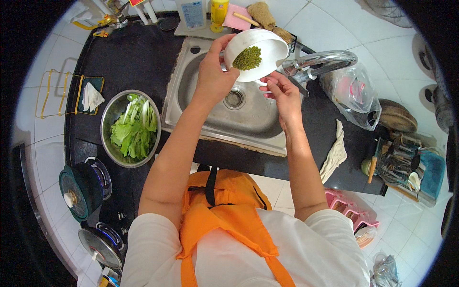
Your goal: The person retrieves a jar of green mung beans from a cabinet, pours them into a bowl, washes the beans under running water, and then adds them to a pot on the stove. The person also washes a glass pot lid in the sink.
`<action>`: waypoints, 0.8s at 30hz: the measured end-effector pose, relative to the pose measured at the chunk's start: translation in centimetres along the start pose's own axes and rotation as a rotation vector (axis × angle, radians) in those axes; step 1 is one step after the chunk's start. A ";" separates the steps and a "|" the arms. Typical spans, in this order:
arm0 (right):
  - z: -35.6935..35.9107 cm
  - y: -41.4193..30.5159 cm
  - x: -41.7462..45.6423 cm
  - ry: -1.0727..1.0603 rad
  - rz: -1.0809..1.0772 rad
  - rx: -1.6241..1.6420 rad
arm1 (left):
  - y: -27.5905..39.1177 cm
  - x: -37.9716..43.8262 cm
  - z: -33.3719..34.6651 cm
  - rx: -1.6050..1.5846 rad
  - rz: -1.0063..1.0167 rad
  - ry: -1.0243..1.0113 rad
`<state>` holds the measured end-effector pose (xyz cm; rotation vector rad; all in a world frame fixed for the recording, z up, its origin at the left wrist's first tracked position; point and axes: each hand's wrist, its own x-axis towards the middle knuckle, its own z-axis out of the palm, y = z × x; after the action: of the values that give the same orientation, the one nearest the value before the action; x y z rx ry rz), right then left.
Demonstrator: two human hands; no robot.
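My left hand (217, 73) grips the rim of a white bowl (271, 57), thumb at its edge, and the bowl is tilted over the sink. Small green beans (248, 58), which look like mung beans, lie in a heap on its left inner side. Just below the bowl's right part is my right hand (281, 89), fingers bent and spread; whether a fingertip touches the bowl I cannot tell. Under both hands is the stainless steel sink (247, 122) with its round drain (234, 99). A chrome faucet (322, 59) stands right of the bowl.
Left of the sink, a metal bowl (104, 132) holds leafy greens (134, 129). A lidded green pot (80, 192) and a lidded pan (100, 247) sit on the stove. At right are a cloth (335, 154), a plastic bag (353, 95) and a utensil rack (398, 165).
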<state>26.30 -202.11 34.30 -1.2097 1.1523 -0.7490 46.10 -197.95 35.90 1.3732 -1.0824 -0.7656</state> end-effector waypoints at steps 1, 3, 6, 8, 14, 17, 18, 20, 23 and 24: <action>0.1 0.0 0.1 0.002 0.001 -0.005 | 0.2 0.0 -0.2 -0.017 -0.026 -0.028; 0.2 -0.1 0.1 0.005 0.004 -0.010 | 0.5 -0.1 -0.4 0.010 -0.024 -0.025; 0.4 -0.2 0.1 0.004 0.001 -0.020 | 0.9 -0.1 -0.4 0.012 -0.023 -0.019; 0.4 -0.3 0.1 -0.006 -0.004 -0.021 | 1.0 -0.1 -0.4 0.002 -0.021 -0.012; 0.6 -0.7 0.1 -0.011 -0.011 -0.007 | 1.3 0.0 -0.6 0.040 0.049 0.010; 0.7 -0.9 0.1 -0.013 -0.008 -0.003 | 1.6 -0.1 -0.7 0.059 0.037 0.008; 0.8 -1.0 0.0 -0.015 -0.008 0.002 | 1.6 -0.1 -0.7 0.050 0.022 0.008; 0.9 -1.1 0.0 -0.016 -0.007 0.003 | 1.8 -0.1 -0.7 0.039 0.011 0.008; 1.0 -1.3 -0.1 -0.012 -0.007 -0.006 | 2.1 -0.2 -0.7 0.048 0.017 0.008; 1.0 -1.3 -0.1 -0.011 -0.011 -0.010 | 2.2 -0.2 -0.7 0.060 0.016 0.010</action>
<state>27.37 -202.03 35.52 -1.2278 1.1423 -0.7444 46.34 -197.29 38.08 1.4154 -1.1151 -0.7191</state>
